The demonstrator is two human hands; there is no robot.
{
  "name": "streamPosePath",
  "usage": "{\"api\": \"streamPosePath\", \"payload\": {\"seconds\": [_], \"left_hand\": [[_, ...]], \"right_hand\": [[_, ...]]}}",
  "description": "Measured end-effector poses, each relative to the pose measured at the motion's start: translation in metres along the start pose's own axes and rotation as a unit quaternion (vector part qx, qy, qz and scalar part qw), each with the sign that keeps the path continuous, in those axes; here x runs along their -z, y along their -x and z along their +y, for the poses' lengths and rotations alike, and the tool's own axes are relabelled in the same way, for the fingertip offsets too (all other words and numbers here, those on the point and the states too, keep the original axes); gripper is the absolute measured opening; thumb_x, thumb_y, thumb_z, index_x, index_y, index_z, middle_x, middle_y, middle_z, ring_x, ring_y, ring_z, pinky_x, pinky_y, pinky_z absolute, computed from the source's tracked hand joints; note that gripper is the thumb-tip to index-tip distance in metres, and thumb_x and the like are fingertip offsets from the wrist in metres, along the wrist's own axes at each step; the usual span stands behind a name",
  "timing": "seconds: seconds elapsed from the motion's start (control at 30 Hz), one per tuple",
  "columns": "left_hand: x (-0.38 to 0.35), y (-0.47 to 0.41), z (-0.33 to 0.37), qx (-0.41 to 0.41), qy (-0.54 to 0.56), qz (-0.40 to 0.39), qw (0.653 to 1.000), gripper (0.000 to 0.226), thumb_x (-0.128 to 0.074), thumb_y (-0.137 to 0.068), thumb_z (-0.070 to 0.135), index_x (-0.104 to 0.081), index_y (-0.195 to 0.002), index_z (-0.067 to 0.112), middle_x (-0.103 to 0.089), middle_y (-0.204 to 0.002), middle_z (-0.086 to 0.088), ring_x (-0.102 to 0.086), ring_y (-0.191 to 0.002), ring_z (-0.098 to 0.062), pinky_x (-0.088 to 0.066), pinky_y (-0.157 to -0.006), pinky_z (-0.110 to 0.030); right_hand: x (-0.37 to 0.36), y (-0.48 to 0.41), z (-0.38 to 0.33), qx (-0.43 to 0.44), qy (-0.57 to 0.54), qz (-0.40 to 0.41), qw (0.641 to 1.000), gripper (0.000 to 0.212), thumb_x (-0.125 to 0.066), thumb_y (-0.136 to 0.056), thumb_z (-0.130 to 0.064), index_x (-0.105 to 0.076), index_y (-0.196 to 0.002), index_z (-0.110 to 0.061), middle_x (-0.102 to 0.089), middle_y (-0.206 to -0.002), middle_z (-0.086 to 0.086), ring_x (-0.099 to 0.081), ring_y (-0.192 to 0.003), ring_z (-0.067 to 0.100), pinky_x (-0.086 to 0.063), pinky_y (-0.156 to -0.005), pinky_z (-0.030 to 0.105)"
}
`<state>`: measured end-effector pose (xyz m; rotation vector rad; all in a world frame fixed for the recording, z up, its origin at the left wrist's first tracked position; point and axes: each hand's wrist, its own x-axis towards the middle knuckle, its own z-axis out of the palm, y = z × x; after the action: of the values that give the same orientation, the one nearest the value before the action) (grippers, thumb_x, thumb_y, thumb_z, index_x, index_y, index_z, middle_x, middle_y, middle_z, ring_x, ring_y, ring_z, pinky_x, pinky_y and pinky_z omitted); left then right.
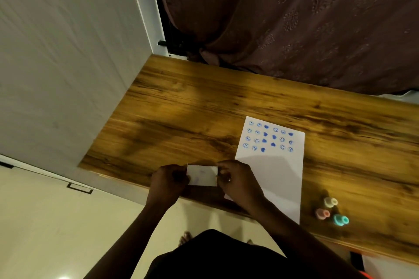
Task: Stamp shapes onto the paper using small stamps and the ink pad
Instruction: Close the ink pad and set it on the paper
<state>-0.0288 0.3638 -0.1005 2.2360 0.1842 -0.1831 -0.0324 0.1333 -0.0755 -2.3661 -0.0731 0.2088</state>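
Observation:
A white sheet of paper lies on the wooden table, its far half covered with several rows of blue smiley and heart prints. Near the table's front edge, both hands hold a small white rectangular box, likely the ink pad case, with faint blue smudges on its lid. My left hand grips its left end and my right hand pinches its right end. Three small stamps lie to the right of the paper: a white stamp, a pink stamp and a teal stamp.
A grey-white door or cabinet panel stands to the left of the table. A brownish patterned curtain hangs behind the table's far edge. Pale floor and bare toes show below the front edge.

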Motion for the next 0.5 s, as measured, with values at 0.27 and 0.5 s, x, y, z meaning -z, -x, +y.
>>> {"api": "streamPosePath", "payload": {"seconds": [0.27, 0.5], "left_hand": [[0.001, -0.001, 0.002, 0.013, -0.008, -0.003, 1.0, 0.023, -0.085, -0.081, 0.012, -0.078, -0.103, 0.009, -0.069, -0.089, 0.007, -0.063, -0.077, -0.008, -0.051, -0.07, -0.02], [-0.002, -0.002, 0.003, 0.028, -0.025, -0.003, 0.999, 0.023, -0.084, -0.082, 0.01, -0.079, -0.105, 0.009, -0.076, -0.097, -0.001, -0.064, -0.078, -0.008, -0.044, -0.061, -0.007]], "right_hand": [[-0.005, -0.009, -0.011, -0.087, -0.005, -0.017, 0.996, 0.016, -0.072, -0.091, -0.021, -0.074, -0.105, -0.012, -0.077, -0.102, 0.004, -0.073, -0.09, 0.018, -0.06, -0.087, 0.03], [-0.009, -0.01, -0.012, -0.103, -0.01, -0.001, 0.995, 0.017, -0.076, -0.087, -0.017, -0.075, -0.103, -0.013, -0.077, -0.101, 0.002, -0.073, -0.094, 0.018, -0.06, -0.084, 0.027]]}}
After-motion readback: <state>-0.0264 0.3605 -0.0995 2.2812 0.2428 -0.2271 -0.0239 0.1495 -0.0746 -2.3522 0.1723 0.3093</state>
